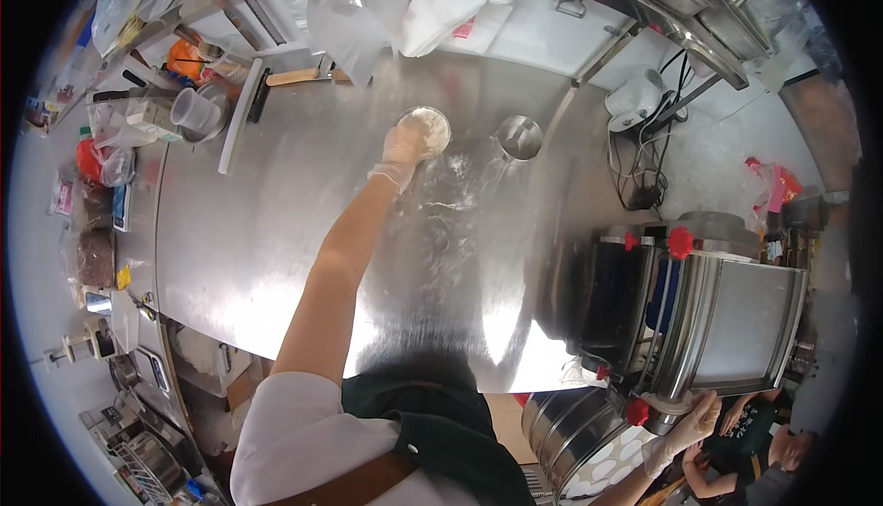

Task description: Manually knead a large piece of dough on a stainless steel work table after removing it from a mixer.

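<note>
A bowl of flour (425, 129) is reached by the gloved left hand (402, 152), fingers curled onto its rim. Flour is already scattered on the steel table (276, 230); the right hand (692, 421) is pressed flat against the dough machine (699, 322), gripping nothing.

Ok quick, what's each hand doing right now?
Left hand: gloved, reaching into the flour bowl; grip cannot be told.
Right hand: gloved, fingers spread open against the machine, holding nothing.

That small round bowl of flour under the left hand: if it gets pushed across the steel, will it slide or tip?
The flour bowl looks low and wide, so it probably slides rather than tips. The steel table is smooth and flour-dusted, likely slippery. The gloved left hand may grip poorly.
</note>
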Demonstrator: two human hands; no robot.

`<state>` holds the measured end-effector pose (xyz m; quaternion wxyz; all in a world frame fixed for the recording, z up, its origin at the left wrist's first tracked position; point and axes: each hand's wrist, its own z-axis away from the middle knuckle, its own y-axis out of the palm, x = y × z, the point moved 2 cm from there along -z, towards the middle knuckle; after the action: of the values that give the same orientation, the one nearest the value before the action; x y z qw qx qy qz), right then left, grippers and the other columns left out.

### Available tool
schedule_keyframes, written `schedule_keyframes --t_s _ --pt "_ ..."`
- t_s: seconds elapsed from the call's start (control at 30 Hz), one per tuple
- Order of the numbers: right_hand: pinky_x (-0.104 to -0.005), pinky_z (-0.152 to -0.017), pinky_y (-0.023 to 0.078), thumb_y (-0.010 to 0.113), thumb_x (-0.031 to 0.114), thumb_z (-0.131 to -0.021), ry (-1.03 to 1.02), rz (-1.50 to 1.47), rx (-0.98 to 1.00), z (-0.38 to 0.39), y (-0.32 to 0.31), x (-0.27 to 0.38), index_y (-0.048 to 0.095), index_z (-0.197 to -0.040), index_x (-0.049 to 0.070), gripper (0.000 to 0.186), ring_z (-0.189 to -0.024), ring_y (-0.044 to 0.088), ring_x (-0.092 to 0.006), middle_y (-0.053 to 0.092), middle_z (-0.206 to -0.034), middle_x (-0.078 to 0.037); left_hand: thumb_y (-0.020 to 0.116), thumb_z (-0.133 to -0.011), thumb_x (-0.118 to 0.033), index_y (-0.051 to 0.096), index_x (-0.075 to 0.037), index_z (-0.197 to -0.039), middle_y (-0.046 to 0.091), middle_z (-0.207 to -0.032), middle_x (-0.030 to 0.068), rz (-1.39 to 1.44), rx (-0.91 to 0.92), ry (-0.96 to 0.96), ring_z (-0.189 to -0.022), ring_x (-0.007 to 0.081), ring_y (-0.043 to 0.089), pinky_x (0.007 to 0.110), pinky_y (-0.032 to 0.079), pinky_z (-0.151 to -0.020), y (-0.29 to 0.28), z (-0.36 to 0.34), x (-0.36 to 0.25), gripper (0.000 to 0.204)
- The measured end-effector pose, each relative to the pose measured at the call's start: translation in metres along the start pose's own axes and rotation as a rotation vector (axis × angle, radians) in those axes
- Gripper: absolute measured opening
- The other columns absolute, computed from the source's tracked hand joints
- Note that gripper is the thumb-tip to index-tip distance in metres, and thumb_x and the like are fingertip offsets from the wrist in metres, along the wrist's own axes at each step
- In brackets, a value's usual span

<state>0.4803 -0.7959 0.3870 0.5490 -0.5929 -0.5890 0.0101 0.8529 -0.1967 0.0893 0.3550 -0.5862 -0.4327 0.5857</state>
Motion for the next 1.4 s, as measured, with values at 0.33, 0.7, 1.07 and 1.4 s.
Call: schedule_keyframes --t_s 0.33,0.7,1.07,1.4 --pt "-0.0229 -0.061 0.039 0.057 0.02 -0.105 -0.019 0.004 -0.008 -0.005 -0.002 -0.007 0.062 -0.083 0.001 0.03 -0.066 0.046 -0.0066 0.052 -0.071 0.001 0.063 -0.092 -0.036 0.048 -0.001 -0.144 0.039 -0.153 0.0204 -0.068 -0.065 -0.215 -0.145 0.036 0.031 0.048 0.027 -0.118 -0.058 0.182 0.142 0.064" --pt "-0.023 -0.061 0.041 0.059 0.02 -0.104 -0.075 0.047 0.005 -0.01 -0.002 -0.008 0.063 -0.084 0.002 0.027 -0.066 0.05 -0.0071 0.057 -0.071 0.0 0.05 -0.098 -0.052 0.021 -0.004 -0.159 0.014 -0.168 0.0147 -0.117 0.469 0.475 -0.156 0.0287 0.007 0.046 0.005 -0.126 -0.003 0.315 0.002 0.082" --pt "-0.0227 -0.062 0.043 0.06 0.02 -0.104 -0.07 -0.026 0.073 -0.014 -0.003 -0.018 0.064 -0.088 0.001 0.025 -0.068 0.052 -0.0072 0.058 -0.073 -0.001 0.05 -0.098 -0.047 0.033 -0.007 -0.155 0.027 -0.164 0.0167 -0.361 0.078 -0.029 -0.153 0.0333 0.017 0.049 0.008 -0.125 -0.037 0.184 0.112 0.071" --pt "-0.0229 -0.063 0.042 0.059 0.019 -0.104 -0.099 0.017 0.075 -0.014 -0.003 -0.02 0.065 -0.089 0.001 0.025 -0.067 0.051 -0.0073 0.058 -0.071 -0.001 0.05 -0.099 -0.049 0.03 -0.021 -0.158 0.019 -0.167 0.013 -0.327 0.303 0.235 -0.155 0.0319 0.014 0.054 0.01 -0.125 -0.071 0.309 0.141 0.068"
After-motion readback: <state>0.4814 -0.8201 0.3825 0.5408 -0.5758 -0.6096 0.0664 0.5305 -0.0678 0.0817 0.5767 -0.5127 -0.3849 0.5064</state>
